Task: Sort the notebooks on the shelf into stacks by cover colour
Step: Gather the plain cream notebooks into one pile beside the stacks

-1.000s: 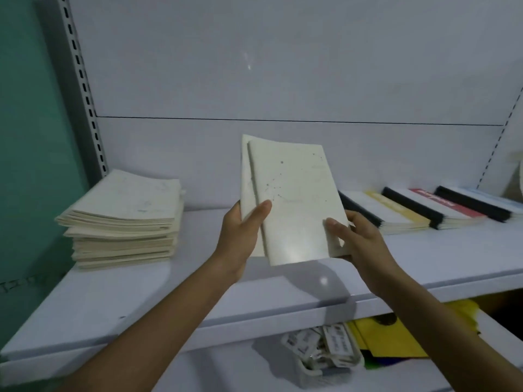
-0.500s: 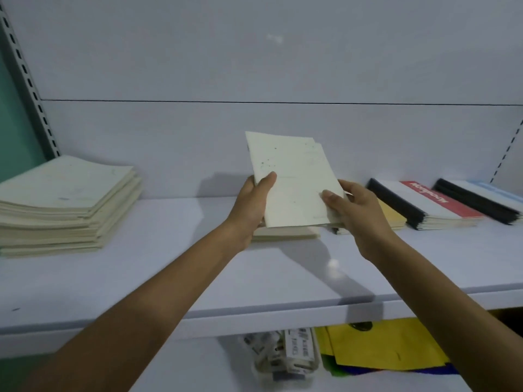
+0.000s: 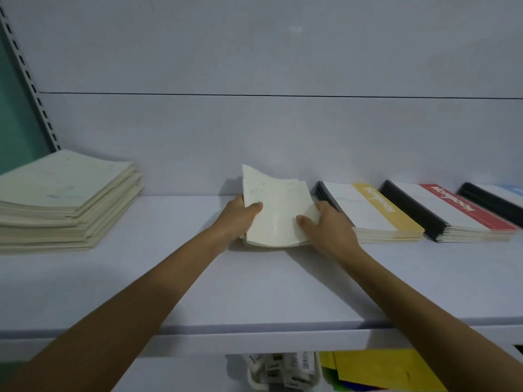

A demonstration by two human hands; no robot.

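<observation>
**Cream notebooks low at mid-shelf, gripped from both sides**

Cream notebooks sit at the middle of the shelf, near the back wall. The near edge is down at shelf level and the far edge is lifted, so the cover bows. At least two layers show at the near edge; I can't tell the exact count. The long axis runs front to back, away from the person.

The left hand grips the left edge and the right hand grips the right edge. On each, the thumb lies on top and the fingers curl under.

Key relation: the cream stack lies well apart to the left, across bare shelf. The left hand is the nearer one, so any move to that stack is a sideways carry leftward. Just beside the right hand is the yellow-banded stack, then the red-banded stack. Those are the wrong colours, so my read is nothing goes that way.

Versus 0.5 s ago: the notebooks were held up clear of the shelf, flatter and facing the person. A single cream notebook lay on the shelf beneath them. Now they are lowered onto that spot and bent, and the grip is the same on both sides.
</observation>
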